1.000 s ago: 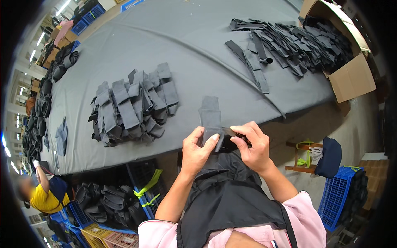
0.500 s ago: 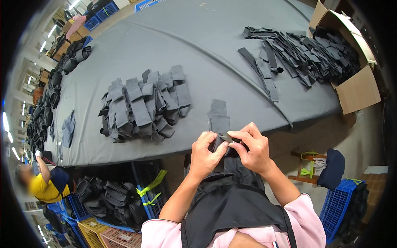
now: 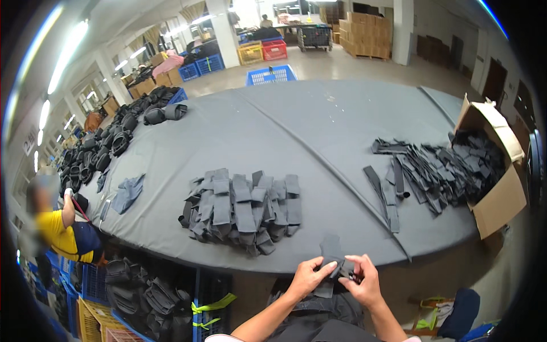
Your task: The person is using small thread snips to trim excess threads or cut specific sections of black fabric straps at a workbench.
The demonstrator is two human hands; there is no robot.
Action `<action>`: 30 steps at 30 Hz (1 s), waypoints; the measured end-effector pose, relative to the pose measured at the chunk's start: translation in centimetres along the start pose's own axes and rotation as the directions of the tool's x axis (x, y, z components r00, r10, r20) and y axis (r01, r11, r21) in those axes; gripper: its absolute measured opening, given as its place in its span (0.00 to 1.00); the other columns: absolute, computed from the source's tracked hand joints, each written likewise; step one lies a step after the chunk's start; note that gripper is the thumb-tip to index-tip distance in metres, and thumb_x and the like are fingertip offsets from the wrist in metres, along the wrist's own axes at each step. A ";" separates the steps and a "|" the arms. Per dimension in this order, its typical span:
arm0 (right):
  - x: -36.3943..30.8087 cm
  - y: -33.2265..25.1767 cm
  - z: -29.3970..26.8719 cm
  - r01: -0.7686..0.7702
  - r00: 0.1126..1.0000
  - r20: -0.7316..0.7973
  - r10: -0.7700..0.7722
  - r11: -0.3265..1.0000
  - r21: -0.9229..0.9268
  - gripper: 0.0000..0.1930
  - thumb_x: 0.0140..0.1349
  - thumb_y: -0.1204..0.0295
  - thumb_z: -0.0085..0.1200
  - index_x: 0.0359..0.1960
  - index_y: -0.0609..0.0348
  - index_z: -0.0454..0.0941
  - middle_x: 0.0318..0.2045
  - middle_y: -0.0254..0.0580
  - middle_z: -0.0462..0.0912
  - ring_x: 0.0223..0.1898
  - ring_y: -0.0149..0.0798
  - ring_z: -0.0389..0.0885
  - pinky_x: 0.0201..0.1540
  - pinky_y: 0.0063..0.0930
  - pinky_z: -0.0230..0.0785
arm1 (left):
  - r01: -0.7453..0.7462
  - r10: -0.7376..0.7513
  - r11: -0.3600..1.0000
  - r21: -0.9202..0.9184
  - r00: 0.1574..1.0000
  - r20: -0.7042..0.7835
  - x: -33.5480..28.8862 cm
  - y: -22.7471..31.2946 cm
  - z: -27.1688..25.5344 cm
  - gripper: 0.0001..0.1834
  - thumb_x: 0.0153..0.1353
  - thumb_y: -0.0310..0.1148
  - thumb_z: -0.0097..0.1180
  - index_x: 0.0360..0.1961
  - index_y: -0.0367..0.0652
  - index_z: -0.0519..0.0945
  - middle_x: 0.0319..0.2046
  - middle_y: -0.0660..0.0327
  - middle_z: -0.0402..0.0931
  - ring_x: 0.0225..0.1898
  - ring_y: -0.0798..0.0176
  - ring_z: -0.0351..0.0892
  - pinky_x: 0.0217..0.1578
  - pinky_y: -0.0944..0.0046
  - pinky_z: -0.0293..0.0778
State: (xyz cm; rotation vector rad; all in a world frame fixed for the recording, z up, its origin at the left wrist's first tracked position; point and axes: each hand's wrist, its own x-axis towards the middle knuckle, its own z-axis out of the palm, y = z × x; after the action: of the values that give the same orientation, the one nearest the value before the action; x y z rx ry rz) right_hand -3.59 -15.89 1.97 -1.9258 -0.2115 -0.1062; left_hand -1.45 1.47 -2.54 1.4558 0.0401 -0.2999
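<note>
Over the near table edge, my left hand [image 3: 309,277] pinches a dark grey fabric strip [image 3: 331,246] between thumb and fingers. My right hand [image 3: 364,282] is closed on the strip's right side, close to the left fingertips. A small black object [image 3: 355,277] shows under the right fingers; its kind is not clear. The strip's far end lies on the grey-covered table [image 3: 319,188], and its near end hangs toward my lap. Left of my hands is a heap of folded grey fabric strips [image 3: 245,208].
An open cardboard box [image 3: 494,208] at the right spills dark strips [image 3: 433,171] onto the table. Black padded pieces [image 3: 91,154] line the left edge, near a person in yellow [image 3: 56,231]. A blue crate [image 3: 212,302] stands below; a stool [image 3: 433,313] is at lower right.
The view has tilted up, so the far room shows and everything sits lower in the picture. My hands stay together on the strip, with their fingers slightly shifted.
</note>
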 end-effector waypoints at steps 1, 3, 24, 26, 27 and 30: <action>0.0 -0.9 0.3 0.081 0.997 0.020 -0.080 0.993 -0.080 0.27 0.39 0.79 0.65 0.46 0.56 0.75 0.22 0.34 0.63 0.21 0.31 0.63 0.22 0.25 0.60 | 0.007 -0.007 1.000 -0.028 1.000 -0.001 -0.2 -0.1 0.1 0.17 0.60 0.41 0.58 0.25 0.36 0.76 0.19 0.73 0.66 0.24 0.77 0.59 0.24 0.72 0.59; 0.2 -0.6 1.2 0.160 0.987 0.000 -0.162 0.975 -0.151 0.25 0.38 0.79 0.65 0.43 0.56 0.77 0.22 0.35 0.63 0.21 0.33 0.63 0.22 0.26 0.60 | -0.010 0.010 1.000 0.011 1.000 -0.019 0.2 -1.5 0.2 0.20 0.60 0.42 0.58 0.21 0.36 0.71 0.17 0.73 0.61 0.23 0.77 0.56 0.22 0.70 0.56; 1.2 0.5 3.6 -0.307 0.937 0.049 0.345 0.751 0.585 0.06 0.62 0.75 0.52 0.28 0.59 0.71 0.22 0.24 0.70 0.24 0.17 0.63 0.26 0.14 0.59 | -0.133 0.175 0.947 0.292 0.977 -0.124 -1.7 0.9 0.8 0.17 0.60 0.42 0.55 0.30 0.35 0.73 0.16 0.57 0.67 0.20 0.70 0.61 0.23 0.65 0.63; 1.3 2.0 3.9 -0.144 0.977 -0.064 0.202 0.853 0.502 0.05 0.59 0.76 0.56 0.27 0.60 0.72 0.19 0.26 0.71 0.18 0.16 0.64 0.17 0.15 0.55 | -0.130 0.189 0.930 0.344 0.971 -0.145 -1.3 1.3 0.7 0.17 0.60 0.41 0.55 0.30 0.35 0.72 0.16 0.57 0.66 0.19 0.69 0.61 0.22 0.65 0.62; 1.2 2.5 3.9 -0.144 0.975 -0.074 0.211 0.847 0.511 0.05 0.59 0.76 0.56 0.27 0.60 0.72 0.19 0.26 0.71 0.18 0.16 0.64 0.17 0.15 0.55 | -0.091 0.153 0.929 0.358 0.977 -0.148 -1.2 1.0 0.7 0.17 0.60 0.41 0.56 0.29 0.34 0.72 0.16 0.57 0.66 0.20 0.70 0.60 0.22 0.66 0.62; 1.4 3.2 3.5 -0.177 0.964 -0.083 0.252 0.843 0.508 0.07 0.58 0.75 0.57 0.25 0.60 0.72 0.17 0.26 0.71 0.15 0.16 0.62 0.12 0.16 0.51 | -0.083 0.131 0.933 0.350 0.984 -0.117 -0.9 1.0 1.4 0.18 0.60 0.40 0.57 0.26 0.34 0.70 0.15 0.60 0.64 0.20 0.72 0.59 0.21 0.67 0.60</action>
State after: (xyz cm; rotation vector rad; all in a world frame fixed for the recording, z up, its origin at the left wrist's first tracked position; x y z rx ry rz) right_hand -1.69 -13.61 -1.98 -1.4035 0.0773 -0.0369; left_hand -2.33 0.35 -1.20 1.8197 0.0209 -0.1174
